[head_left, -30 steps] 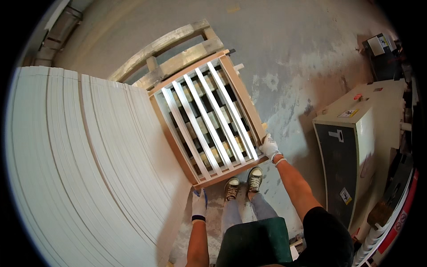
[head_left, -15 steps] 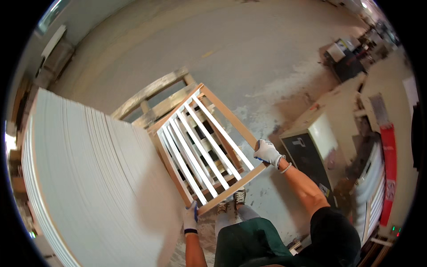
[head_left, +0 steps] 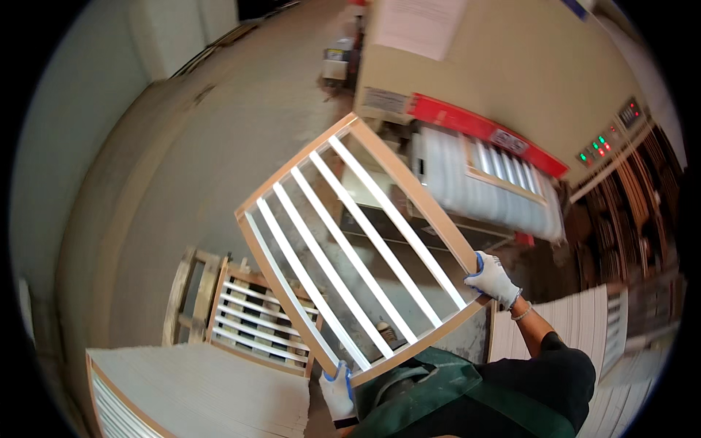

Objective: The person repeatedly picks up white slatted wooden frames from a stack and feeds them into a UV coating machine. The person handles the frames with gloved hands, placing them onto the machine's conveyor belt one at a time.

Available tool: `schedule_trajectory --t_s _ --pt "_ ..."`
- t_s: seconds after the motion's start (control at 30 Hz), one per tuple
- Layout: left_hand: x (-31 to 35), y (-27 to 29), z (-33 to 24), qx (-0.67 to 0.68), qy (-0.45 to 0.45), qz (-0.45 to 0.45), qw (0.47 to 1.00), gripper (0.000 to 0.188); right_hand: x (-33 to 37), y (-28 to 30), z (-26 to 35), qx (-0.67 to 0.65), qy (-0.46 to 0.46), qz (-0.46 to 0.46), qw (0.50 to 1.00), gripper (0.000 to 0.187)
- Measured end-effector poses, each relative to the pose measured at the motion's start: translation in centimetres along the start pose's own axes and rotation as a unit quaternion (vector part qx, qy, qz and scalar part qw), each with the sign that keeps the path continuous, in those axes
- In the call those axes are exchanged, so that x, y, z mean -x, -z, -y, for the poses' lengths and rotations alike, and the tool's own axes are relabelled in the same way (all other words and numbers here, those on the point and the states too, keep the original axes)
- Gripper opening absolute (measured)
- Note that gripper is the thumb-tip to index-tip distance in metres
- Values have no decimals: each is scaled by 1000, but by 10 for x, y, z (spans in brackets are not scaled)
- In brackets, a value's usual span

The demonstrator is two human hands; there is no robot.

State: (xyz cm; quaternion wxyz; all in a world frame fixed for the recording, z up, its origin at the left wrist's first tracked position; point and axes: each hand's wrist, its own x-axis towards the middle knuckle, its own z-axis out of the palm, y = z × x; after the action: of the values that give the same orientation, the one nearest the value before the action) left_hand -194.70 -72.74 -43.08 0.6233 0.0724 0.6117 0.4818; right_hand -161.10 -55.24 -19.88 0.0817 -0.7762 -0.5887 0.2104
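With both hands I hold up a slatted frame (head_left: pixel 420 197), brown along its outer edges with several white slats across the opening. It is tilted, its far corner pointing up and away. My left hand (head_left: pixel 337 392), in a white and blue glove, is closed round the near left corner. At the near right corner my right hand (head_left: pixel 495 281), gloved the same way, grips the edge. Another slatted frame (head_left: pixel 257 356) lies on the wooden pallet (head_left: pixel 179 292) beyond the left stack, partly covered by the held one.
A stack of pale-edged frames (head_left: pixel 204 387) stands at the lower left, another stack (head_left: pixel 555 321) at the right. Ahead right is a beige machine (head_left: pixel 504 66) with a red bar (head_left: pixel 482 131), pale rollers (head_left: pixel 445 171) and lit indicators. Brown strips fill a rack (head_left: pixel 628 197) at far right.
My view has swung right toward the machine. The held frame has come up off the pallet, in both hands, uncovering a second frame lying there.
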Motion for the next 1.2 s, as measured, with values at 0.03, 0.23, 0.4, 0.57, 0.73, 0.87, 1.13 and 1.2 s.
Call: schedule_trajectory --t_s 0.03,0.23,0.4,0.57,0.73,0.87,1.13,1.2 --pt "7 -9 -14 3 -47 29 998 17 22 13 -20 -68 -24 -18 997 49" --pt "38 -78 -66 -276 -146 57 948 40 98 18 -168 -125 -54 -168 976 43" --pt "74 -200 -71 -442 -228 69 865 45 118 43 -292 -280 -123 -193 932 34" --pt "84 -262 -50 -500 -174 135 838 48 144 45 -365 -343 -170 -200 902 30" --pt "83 -306 -10 -527 -177 134 820 49 125 55 -426 -279 -145 -205 927 26" --pt "81 -334 0 -506 -138 187 831 47 90 72 -462 -288 -129 -207 926 21" --pt "53 -365 -7 -498 -223 216 810 50 39 81 -484 -293 -126 -175 931 15" --pt "41 -369 -6 -465 -165 229 839 50 29 85 -484 -329 -135 -160 921 13"
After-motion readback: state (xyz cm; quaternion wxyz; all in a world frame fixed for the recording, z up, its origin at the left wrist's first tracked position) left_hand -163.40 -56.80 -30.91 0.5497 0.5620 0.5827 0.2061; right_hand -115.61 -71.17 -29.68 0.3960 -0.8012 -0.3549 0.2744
